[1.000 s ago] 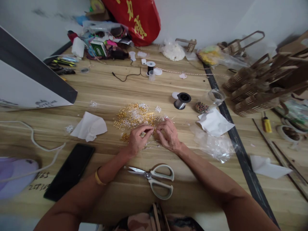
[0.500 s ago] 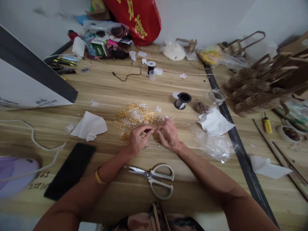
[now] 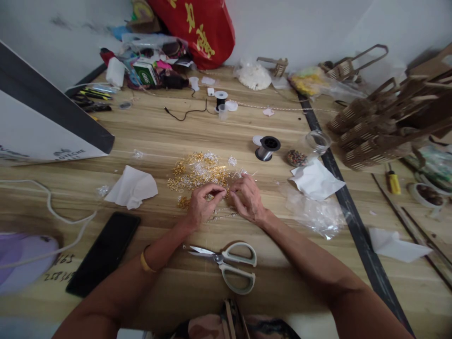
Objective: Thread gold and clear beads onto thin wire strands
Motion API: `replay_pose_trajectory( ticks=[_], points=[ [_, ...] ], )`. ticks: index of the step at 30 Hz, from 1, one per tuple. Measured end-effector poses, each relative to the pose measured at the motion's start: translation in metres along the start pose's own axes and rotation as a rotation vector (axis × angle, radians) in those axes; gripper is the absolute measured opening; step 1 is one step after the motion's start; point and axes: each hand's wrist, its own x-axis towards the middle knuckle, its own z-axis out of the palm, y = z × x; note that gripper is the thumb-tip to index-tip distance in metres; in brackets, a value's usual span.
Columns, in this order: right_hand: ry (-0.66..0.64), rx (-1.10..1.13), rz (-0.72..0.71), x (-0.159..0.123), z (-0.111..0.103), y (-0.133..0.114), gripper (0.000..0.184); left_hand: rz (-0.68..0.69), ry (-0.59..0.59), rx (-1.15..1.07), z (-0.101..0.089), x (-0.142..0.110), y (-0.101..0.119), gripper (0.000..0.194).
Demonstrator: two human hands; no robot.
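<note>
My left hand (image 3: 201, 205) and my right hand (image 3: 248, 199) meet over the near edge of a pile of small gold and silver beads and findings (image 3: 197, 172) on the wooden table (image 3: 162, 136). Both hands have their fingertips pinched together on a tiny piece that is too small to name. A thin beaded strand (image 3: 222, 215) lies on the table just under and between the hands. White-handled scissors (image 3: 229, 264) lie shut in front of my wrists.
A black phone (image 3: 104, 253) and a crumpled white tissue (image 3: 131, 188) lie to the left. A spool of wire (image 3: 267, 147), a small bead dish (image 3: 295, 157), white paper (image 3: 315, 180) and clear plastic (image 3: 316, 213) are to the right. Wooden baskets (image 3: 381, 125) stack at far right.
</note>
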Motion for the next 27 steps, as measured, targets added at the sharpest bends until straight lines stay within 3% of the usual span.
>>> replay_pose_trajectory(
  ticks=[7, 12, 27],
  points=[
    [0.006, 0.016, -0.001, -0.0002, 0.0001, 0.0011, 0.014, -0.189, -0.100, -0.180, -0.0023, 0.0039, -0.0024, 0.012],
    [-0.012, 0.014, 0.007, 0.0000, -0.0005, 0.0014, 0.013, -0.283, -0.079, -0.252, -0.0026, 0.0063, -0.0015, 0.011],
    [-0.026, 0.017, -0.002, 0.0007, -0.0008, 0.0025, 0.012, -0.313, -0.071, -0.262, -0.0033, 0.0083, 0.0023, 0.010]
  ],
)
